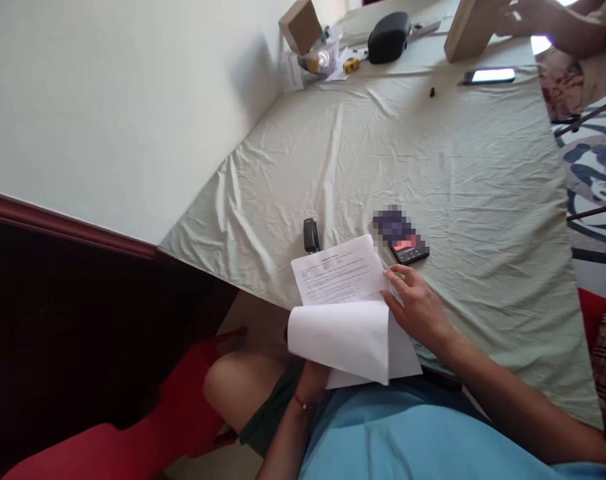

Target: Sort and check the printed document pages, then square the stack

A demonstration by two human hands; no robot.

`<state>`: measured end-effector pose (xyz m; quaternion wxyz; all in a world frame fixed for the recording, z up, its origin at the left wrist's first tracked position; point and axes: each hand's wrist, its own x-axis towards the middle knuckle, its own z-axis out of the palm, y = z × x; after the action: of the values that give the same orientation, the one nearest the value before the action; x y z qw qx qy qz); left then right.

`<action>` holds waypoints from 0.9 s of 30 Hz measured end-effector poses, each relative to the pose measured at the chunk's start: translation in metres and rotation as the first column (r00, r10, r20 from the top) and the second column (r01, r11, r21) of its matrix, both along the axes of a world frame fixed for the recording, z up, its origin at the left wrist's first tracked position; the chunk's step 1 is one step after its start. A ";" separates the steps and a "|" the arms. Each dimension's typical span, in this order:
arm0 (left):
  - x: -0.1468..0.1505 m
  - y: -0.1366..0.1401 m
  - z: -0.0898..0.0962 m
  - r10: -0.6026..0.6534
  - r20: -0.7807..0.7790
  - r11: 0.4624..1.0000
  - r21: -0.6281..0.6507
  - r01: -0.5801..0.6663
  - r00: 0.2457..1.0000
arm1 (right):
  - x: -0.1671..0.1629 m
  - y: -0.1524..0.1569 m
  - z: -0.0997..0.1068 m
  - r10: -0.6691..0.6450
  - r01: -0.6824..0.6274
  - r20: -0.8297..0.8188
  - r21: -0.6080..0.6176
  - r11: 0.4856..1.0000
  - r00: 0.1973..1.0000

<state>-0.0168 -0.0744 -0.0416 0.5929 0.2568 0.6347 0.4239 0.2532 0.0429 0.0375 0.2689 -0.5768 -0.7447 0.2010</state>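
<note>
Printed sheets of paper (340,273) lie at the near edge of the cloth-covered table, with lines of text too small to read. A top sheet (340,337) curls toward me, its blank side up. Under that curled sheet is my left hand (317,375); its fingers are hidden, so its grip does not show. My right hand (417,303) has its fingers stretched out at the right edge of the papers, apart from one another. Just beyond the papers sits a small black stapler (311,235). A phone (413,250) with a lit, partly blurred screen lies beyond my right hand.
At the far end are a cardboard box (301,27), a clear plastic tub (323,60), a yellow tape measure (351,65), a black case (389,38) and another phone (490,75). Another person's hand (523,17) holds a wooden board (470,30). A wall (133,100) borders the left.
</note>
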 end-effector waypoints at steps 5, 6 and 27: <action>0.014 -0.002 0.005 -0.070 0.172 0.997 -0.027 0.075 0.983 | -0.003 -0.001 -0.009 0.033 -0.051 -0.172 -0.100 0.994 0.985; 0.015 -0.001 0.005 -0.068 0.179 0.997 -0.025 0.073 0.982 | -0.002 0.001 -0.009 -0.001 -0.029 -0.237 -0.126 0.992 0.972; 0.028 -0.001 0.017 0.022 0.194 0.997 -0.078 -0.007 0.981 | 0.021 0.010 0.001 0.256 -0.312 -0.520 -0.020 0.950 0.815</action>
<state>0.0112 -0.0757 -0.0243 0.6584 0.1868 0.5913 0.4266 0.2746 0.0531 0.0381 0.3933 -0.3980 -0.7126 0.4233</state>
